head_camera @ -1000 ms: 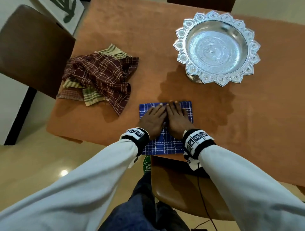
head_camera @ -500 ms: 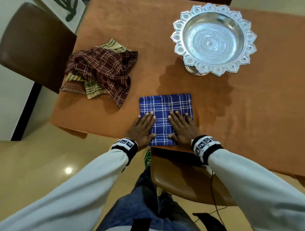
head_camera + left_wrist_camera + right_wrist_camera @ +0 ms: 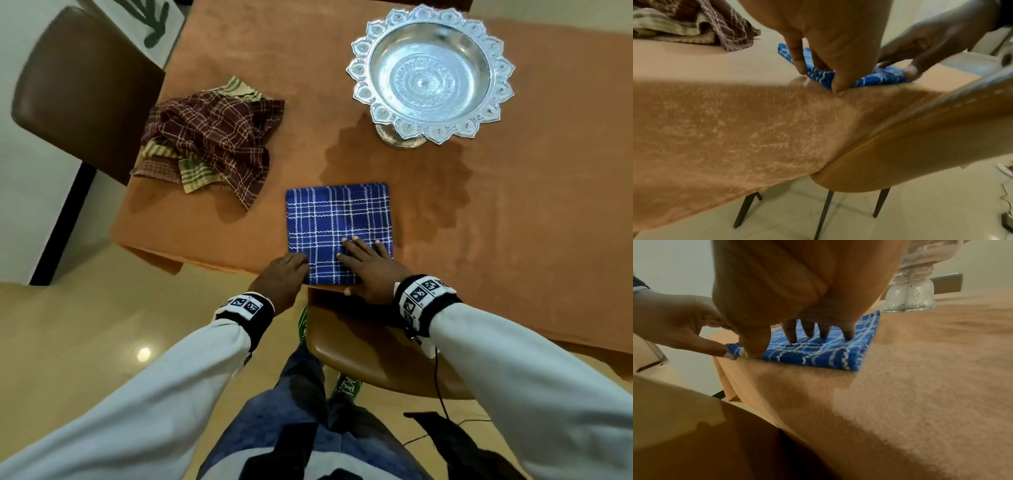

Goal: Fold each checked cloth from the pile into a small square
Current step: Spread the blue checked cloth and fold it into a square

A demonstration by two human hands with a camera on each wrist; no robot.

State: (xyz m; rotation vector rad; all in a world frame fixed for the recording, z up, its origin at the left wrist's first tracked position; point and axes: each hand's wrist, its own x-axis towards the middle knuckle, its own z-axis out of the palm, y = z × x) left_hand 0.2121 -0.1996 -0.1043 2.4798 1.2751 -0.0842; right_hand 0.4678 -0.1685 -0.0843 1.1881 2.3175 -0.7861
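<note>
A blue checked cloth (image 3: 337,222) lies folded into a square near the front edge of the table (image 3: 513,222). My left hand (image 3: 295,269) is at its near-left corner, and in the left wrist view its thumb and fingers (image 3: 797,61) pinch that corner of the cloth (image 3: 821,76). My right hand (image 3: 359,250) lies flat on the near part, its straight fingers (image 3: 807,331) pressing the cloth (image 3: 818,352) down and its thumb at the near edge. A pile of crumpled brown checked and striped cloths (image 3: 205,147) sits at the table's left.
An ornate silver pedestal bowl (image 3: 431,72) stands at the back right; its foot (image 3: 910,293) is just beyond the blue cloth. A tan chair seat (image 3: 370,356) is tucked under the front edge. A dark brown chair (image 3: 78,92) stands at the left.
Both hands slid from the cloth's far edge back to its near edge. The left hand left the top surface and now pinches the near-left corner. The right hand stays flat.
</note>
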